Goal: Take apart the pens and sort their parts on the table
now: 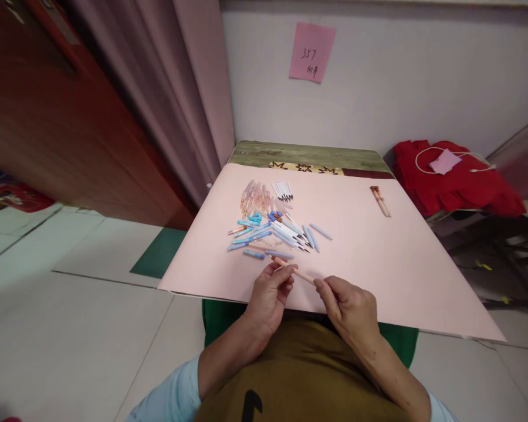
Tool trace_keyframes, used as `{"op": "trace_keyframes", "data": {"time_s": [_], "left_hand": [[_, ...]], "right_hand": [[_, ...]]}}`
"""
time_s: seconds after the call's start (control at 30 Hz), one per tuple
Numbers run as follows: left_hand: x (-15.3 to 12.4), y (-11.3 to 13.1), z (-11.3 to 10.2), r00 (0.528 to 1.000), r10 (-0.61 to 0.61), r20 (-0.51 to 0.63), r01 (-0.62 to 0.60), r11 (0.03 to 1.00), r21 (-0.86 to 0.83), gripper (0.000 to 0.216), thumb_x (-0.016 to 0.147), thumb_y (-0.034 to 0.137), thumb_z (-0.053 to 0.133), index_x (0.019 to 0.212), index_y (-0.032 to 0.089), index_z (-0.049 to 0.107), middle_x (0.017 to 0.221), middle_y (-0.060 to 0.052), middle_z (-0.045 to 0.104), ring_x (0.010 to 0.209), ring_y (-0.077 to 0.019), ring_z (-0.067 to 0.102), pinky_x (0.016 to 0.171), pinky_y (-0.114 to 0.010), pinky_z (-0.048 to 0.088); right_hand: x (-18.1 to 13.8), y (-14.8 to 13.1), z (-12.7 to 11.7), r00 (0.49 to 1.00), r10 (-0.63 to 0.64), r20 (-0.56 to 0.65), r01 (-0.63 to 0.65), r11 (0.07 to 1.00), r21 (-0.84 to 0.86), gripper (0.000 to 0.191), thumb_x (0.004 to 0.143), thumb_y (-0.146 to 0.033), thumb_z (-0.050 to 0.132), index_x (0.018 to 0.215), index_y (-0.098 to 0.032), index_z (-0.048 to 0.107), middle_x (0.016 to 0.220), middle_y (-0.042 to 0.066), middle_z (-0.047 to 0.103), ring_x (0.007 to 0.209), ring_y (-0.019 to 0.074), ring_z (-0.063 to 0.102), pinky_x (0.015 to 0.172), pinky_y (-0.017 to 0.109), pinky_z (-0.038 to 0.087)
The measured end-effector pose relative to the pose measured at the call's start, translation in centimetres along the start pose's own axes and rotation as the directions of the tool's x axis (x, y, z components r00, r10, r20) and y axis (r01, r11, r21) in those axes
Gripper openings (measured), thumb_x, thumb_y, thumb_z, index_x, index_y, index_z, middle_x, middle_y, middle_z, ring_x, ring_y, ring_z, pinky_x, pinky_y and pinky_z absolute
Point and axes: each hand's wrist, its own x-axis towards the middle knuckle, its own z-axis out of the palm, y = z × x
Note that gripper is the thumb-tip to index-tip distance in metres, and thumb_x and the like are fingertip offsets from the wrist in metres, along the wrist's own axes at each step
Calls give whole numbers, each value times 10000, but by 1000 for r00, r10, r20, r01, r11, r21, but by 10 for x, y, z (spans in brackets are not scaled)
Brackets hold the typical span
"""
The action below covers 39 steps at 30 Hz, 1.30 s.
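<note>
A light pinkish-brown pen (305, 275) with a brown tip spans between my two hands above the table's near edge. My left hand (270, 293) pinches it near the brown end. The other end sits between the thumb and fingers of my right hand (347, 302). Just beyond my left hand lies a loose heap of blue pen parts (251, 238), with white refills (290, 234) beside it. Several grey-blue barrels (320, 232) rest to the right of the heap. Small turquoise pieces (255, 218) and brown pieces (278, 218) lie among them.
Pinkish clear barrels (256, 198) and a bundle of white refills (283, 191) lie farther back on the pink-covered table (400, 269). Two brown-topped pens (381, 201) lie at the right. A red cloth (451, 181) with a white cord is beyond the table's right edge.
</note>
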Motion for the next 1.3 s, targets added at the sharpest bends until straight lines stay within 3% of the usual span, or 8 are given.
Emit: {"op": "trace_keyframes", "data": {"time_s": [0.13,0.27,0.43,0.63,0.83,0.93,1.07,1.3], "left_hand": [[1,-1,-2,1000,14,-3,-14,1000,12,309,629,58,808,867,118,619,806,-34,694,561,-37,542,502,-123,439],[2,-3,-3,1000,22,-9,-21,1000,15,352,593,77,835,854,127,604,797,-32,697,569,-38,552,518,-121,447],[2,-3,-4,999,25,23,-26,999,38,380,596,120,851,886,137,606,795,-27,700,570,-35,552,522,-118,441],[1,-3,-5,999,44,7,-44,997,62,426,558,132,866,884,141,592,789,-25,702,564,-35,545,521,-124,425],[2,-4,-6,999,35,27,-37,996,78,495,548,160,880,943,147,580,770,-34,710,547,-39,519,511,-133,400],[3,-5,-7,999,33,30,-35,995,91,495,568,164,873,970,145,586,784,-43,713,549,-39,517,513,-135,396],[5,-6,-8,998,53,14,-54,995,89,477,556,169,885,942,148,605,761,-22,694,558,-43,529,523,-142,402],[6,-11,-10,996,-48,76,39,992,117,376,617,287,878,895,128,682,840,-33,677,632,-71,581,548,-184,424]], "right_hand": [[0,1,2,1000,-3,-1,3,996,84,330,913,-502,586,1003,-196,673,755,18,697,638,144,640,609,235,427],[-1,0,4,1000,-5,-1,5,996,85,262,943,-418,551,851,-199,661,735,12,688,628,133,621,608,230,403],[-2,-2,4,996,37,80,-40,999,29,456,988,-446,455,645,-204,634,531,-6,601,473,122,554,504,253,304],[-1,-2,5,998,35,51,-40,996,85,357,914,-529,565,890,-193,684,710,14,684,610,135,618,591,229,381],[-2,-4,4,986,75,146,-85,994,66,445,979,-467,455,670,-204,637,552,2,615,490,124,555,520,242,319],[-3,-5,4,976,90,200,-113,988,106,451,994,-456,418,709,-207,663,568,4,632,503,126,578,525,235,336],[-2,-4,6,987,94,127,-111,985,133,297,910,-480,573,884,-206,684,687,-2,682,568,128,604,559,226,376],[-2,-3,9,999,33,7,-34,995,97,244,932,-404,571,831,-212,683,714,-4,696,596,126,611,581,229,381]]}}
